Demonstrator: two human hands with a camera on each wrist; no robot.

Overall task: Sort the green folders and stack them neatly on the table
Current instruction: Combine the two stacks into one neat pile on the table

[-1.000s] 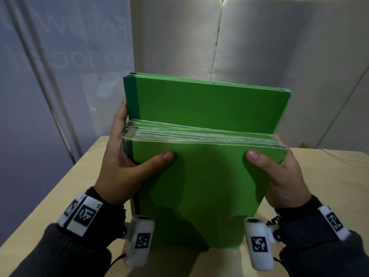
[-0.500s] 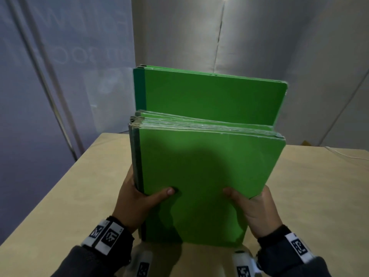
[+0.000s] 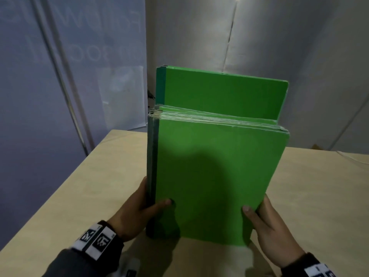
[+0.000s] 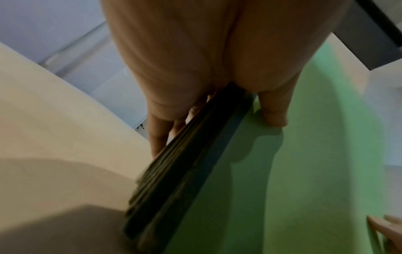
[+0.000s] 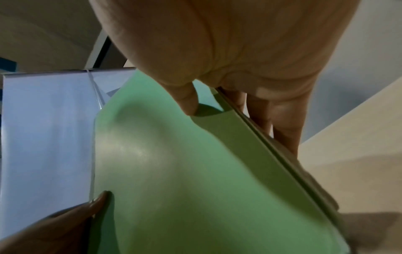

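A thick bundle of green folders (image 3: 215,172) stands on end on the wooden table (image 3: 83,192), tilted slightly away from me. One taller green folder (image 3: 221,92) sticks up at the back of the bundle. My left hand (image 3: 137,212) grips the dark spine side low down, thumb on the front cover and fingers behind. My right hand (image 3: 265,224) grips the open edge low down in the same way. In the left wrist view the spines (image 4: 187,171) run between thumb and fingers (image 4: 156,135); the right wrist view shows the front cover (image 5: 185,171) under my thumb.
The light wooden table spreads to both sides of the folders. A bluish banner (image 3: 60,66) with a pole hangs at the left beyond the table edge. Pale fabric panels (image 3: 279,47) close off the back. A thin white cable (image 3: 351,156) lies at the far right.
Both hands have slid down from the top of the bundle to its lower part. The bundle now stands taller in view and the back folder sits slightly lower against the rest.
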